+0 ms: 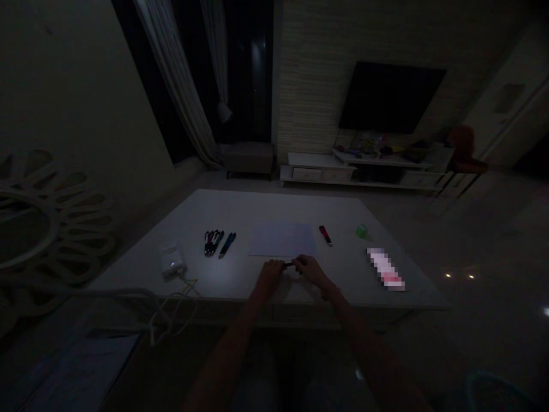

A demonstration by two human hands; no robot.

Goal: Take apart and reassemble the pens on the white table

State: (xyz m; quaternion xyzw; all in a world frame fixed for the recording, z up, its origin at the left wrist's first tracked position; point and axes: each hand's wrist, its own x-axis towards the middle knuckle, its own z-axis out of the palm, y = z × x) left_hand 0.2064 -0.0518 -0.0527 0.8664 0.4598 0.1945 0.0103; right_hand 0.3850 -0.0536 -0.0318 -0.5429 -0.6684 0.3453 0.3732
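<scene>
A small dark pen-like object (289, 264) spans the gap between my two hands, just above the near part of the white table. My left hand (271, 274) is closed on its left end, and my right hand (309, 269) pinches its right end. Just beyond the hands lies a pale sheet of paper (282, 239). To the left of the paper rest several dark pens (213, 242) and a blue-and-black pen pair (227, 245). On the paper's right is a red-and-black pen (325, 236).
The white table (274, 207) also holds a green roll (361, 230), a phone (386, 270) with its picture blurred out, and a white box (172, 260) with cables hanging off the near left edge. A TV cabinet (317, 166) stands beyond. The room is dim.
</scene>
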